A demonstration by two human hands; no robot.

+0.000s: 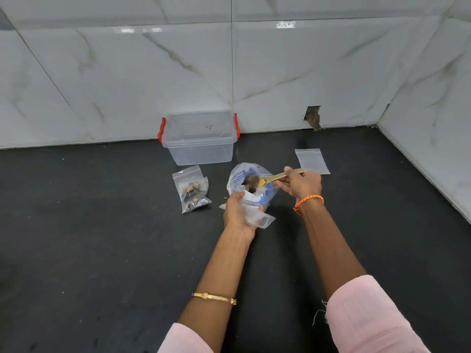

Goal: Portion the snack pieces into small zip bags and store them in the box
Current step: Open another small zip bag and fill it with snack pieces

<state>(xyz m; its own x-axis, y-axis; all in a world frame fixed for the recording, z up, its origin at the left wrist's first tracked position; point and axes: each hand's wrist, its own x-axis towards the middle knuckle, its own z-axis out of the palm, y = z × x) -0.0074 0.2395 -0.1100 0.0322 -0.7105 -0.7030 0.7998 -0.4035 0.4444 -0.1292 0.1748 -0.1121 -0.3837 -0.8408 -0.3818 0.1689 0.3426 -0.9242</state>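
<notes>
Both hands work for me: left hand [235, 212] grips a crinkled snack packet [251, 183] and a limp clear zip bag [260, 217]; right hand [302, 184] pinches a slim wooden spoon [279, 175] dipped in the packet. Filled bags [191, 189] lie beside it; a flat empty bag [312, 161] lies right. I see the lidded transparent box [200, 138] against the glossy wall.

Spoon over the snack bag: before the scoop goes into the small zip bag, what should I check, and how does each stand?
1. Spoon loaded with snack pieces: ok.
2. Right hand grip on the spoon handle: ok.
3. Left hand holds the small zip bag: ok.
4. Small zip bag's mouth open to receive: cannot tell.
5. Snack bag steady on the counter: cannot tell.
6. Box lid off: cannot tell.
</notes>
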